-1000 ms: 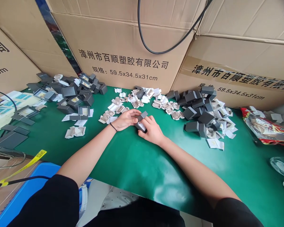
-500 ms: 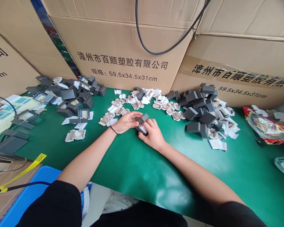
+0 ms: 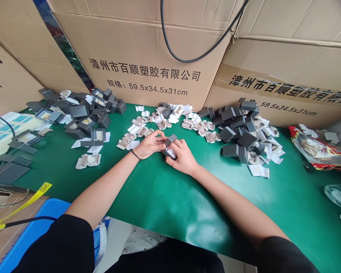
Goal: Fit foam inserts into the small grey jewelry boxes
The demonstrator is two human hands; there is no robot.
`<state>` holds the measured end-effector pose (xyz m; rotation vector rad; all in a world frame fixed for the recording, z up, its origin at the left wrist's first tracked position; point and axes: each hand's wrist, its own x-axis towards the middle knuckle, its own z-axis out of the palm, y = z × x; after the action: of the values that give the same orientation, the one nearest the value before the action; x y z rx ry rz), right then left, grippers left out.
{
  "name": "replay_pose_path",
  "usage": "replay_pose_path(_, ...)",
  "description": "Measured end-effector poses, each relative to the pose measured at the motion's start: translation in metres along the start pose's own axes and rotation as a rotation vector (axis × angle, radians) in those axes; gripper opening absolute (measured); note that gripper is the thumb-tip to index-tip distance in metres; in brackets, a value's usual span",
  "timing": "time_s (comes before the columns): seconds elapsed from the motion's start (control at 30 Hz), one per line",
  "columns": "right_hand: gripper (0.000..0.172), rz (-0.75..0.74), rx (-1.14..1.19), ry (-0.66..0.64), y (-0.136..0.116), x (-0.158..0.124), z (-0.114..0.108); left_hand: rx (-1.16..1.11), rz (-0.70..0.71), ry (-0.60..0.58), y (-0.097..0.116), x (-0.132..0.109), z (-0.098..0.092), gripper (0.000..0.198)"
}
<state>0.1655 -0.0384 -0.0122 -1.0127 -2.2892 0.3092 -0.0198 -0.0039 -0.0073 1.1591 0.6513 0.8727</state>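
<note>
two bare hands meet over one small dark grey box [image 3: 169, 146] near the middle of the green table top [image 3: 159, 197]. the left hand [image 3: 150, 146], a black band [image 3: 135, 154] at its wrist, pinches the raised lid between its fingertips. the right hand [image 3: 183, 157] grips the base against the surface, with a pale insert [image 3: 172, 153] showing inside. to the right lies a heap of closed grey boxes [image 3: 238, 129]; at the far centre, a scatter of white inserts [image 3: 165, 119]; to the far left, a heap of open boxes [image 3: 88, 113]. printed cardboard cartons [image 3: 147, 57] wall off the far edge. judged from the grip, the work goes best with the base held flat and steady and the insert seated square and fully down. the lid should then be pressed evenly, so that no corner of the liner is caught at the edge.
</note>
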Motion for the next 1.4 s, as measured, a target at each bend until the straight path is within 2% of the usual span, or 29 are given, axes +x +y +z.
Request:
replay_pose_path(0.1,0.019,-0.032,-0.003,0.006,0.003,0.002,0.004,-0.017,0.002,-0.006,0.001,0.0,0.001,0.045)
replay_pose_path(0.27,0.022,0.042,-0.018,-0.033,0.002,0.006,0.01,-0.019,0.002,-0.021,0.002,0.002,0.0,0.046)
replay_pose_path(0.37,0.028,0.05,-0.063,-0.028,-0.002,0.005,0.008,-0.015,-0.002,-0.016,0.003,0.0,0.001,0.048)
replay_pose_path(0.47,0.026,0.03,-0.06,-0.026,-0.002,0.002,0.004,-0.006,-0.006,0.004,0.004,-0.002,0.002,0.052)
replay_pose_path(0.67,0.02,0.083,0.244,0.128,0.009,0.0,-0.007,0.01,0.028,0.07,0.004,-0.004,0.002,0.055)
replay_pose_path(0.8,0.026,0.135,0.336,0.126,0.012,0.002,-0.003,0.006,0.009,0.065,0.003,-0.005,0.001,0.053)
replay_pose_path(0.9,0.028,0.291,0.512,0.135,0.016,0.004,0.001,0.001,0.017,0.055,0.002,-0.007,0.002,0.05)
replay_pose_path(0.97,0.03,0.414,0.733,0.063,0.021,0.006,-0.001,0.019,0.031,0.026,0.002,-0.008,0.005,0.049)
replay_pose_path(1.03,0.035,0.456,0.935,-0.104,0.027,0.008,-0.007,0.039,0.069,-0.008,0.001,-0.008,0.009,0.048)
replay_pose_path(1.1,0.04,0.446,1.043,-0.26,0.031,0.01,-0.013,0.062,0.105,-0.019,0.002,-0.008,0.014,0.048)
replay_pose_path(1.17,0.041,0.475,1.076,-0.292,0.034,0.011,-0.016,0.101,0.109,-0.002,0.004,-0.008,0.019,0.053)
replay_pose_path(1.23,0.039,0.547,1.092,-0.216,0.034,0.011,-0.015,0.171,0.125,0.064,0.004,-0.008,0.024,0.062)
replay_pose_path(1.3,0.035,0.601,1.123,-0.081,0.032,0.011,-0.011,0.292,0.14,0.131,0.003,-0.009,0.028,0.071)
replay_pose_path(1.4,0.033,0.582,1.156,0.087,0.027,0.01,-0.003,0.489,0.088,0.141,-0.002,-0.011,0.032,0.068)
